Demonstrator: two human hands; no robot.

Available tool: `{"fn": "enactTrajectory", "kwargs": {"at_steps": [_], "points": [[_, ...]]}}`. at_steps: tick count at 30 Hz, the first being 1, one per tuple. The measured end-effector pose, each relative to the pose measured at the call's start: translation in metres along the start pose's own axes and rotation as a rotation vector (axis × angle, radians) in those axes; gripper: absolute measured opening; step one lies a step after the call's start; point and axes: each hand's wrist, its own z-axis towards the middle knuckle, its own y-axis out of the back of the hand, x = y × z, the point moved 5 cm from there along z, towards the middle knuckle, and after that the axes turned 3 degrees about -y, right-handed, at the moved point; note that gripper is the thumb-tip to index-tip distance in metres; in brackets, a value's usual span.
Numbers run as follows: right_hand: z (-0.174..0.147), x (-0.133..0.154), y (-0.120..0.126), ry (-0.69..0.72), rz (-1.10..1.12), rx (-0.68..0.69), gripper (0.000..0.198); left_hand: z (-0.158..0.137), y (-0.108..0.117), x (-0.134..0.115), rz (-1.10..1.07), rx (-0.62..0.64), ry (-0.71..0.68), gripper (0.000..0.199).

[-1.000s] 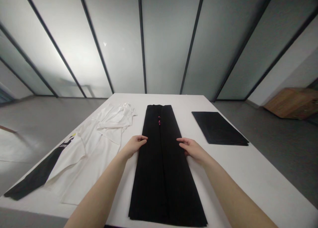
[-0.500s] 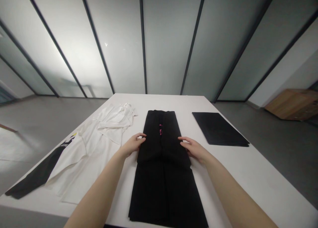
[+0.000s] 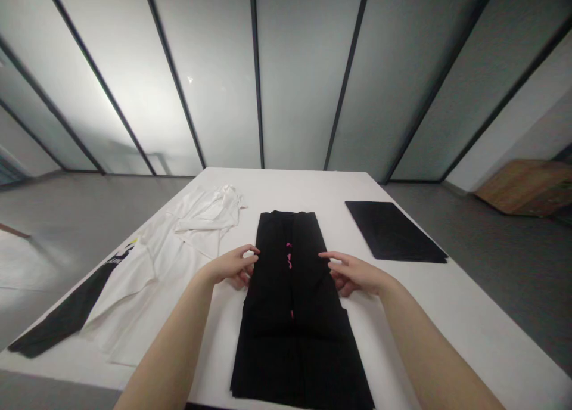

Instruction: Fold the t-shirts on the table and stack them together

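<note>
One left hand and right hand are touching the side edges of the black garment, fingers partly curled — whether they're pinching cloth, I cannot tell. It's lying mid-scene on the counter — between white clothing at left and flat black fabric at right.

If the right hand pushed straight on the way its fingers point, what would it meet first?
Likely the middle black garment: the right hand points across it, fingertips overlapping its right edge; whether they'd slide above or push it is unclear.
</note>
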Motion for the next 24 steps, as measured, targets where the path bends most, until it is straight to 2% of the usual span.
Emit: {"fn": "enactTrajectory", "kwargs": {"at_steps": [2,5,7,10,14,17,21,22,24], "points": [[0.008,0.003,0.006,0.076,0.016,-0.193,0.052,0.012,0.006,0.001,-0.024,-0.211,-0.051,0.055],[0.016,0.007,0.009,0.219,0.009,-0.426,0.045,0.025,0.005,-0.001,-0.034,-0.396,-0.21,0.052],[0.019,0.007,0.005,0.285,0.042,-0.456,0.047,0.028,-0.001,-0.004,-0.028,-0.441,-0.302,0.051],[0.024,0.005,-0.005,0.279,0.14,-0.359,0.055,0.029,-0.012,-0.008,-0.1,-0.433,-0.336,0.048],[0.024,0.002,-0.013,0.199,0.207,-0.194,0.055,0.026,-0.022,-0.011,-0.26,-0.293,-0.295,0.048],[0.018,-0.005,-0.013,0.08,0.1,-0.023,0.042,0.016,-0.024,-0.012,-0.239,-0.059,-0.206,0.04],[0.001,-0.014,-0.014,-0.048,-0.099,0.334,0.033,-0.008,-0.022,-0.008,-0.096,0.274,-0.062,0.03],[-0.002,-0.014,-0.013,-0.052,-0.107,0.359,0.036,-0.012,-0.02,-0.008,-0.084,0.299,-0.046,0.033],[-0.002,-0.008,-0.01,-0.008,-0.036,0.26,0.044,-0.011,-0.014,-0.009,-0.113,0.223,-0.058,0.042]]}}
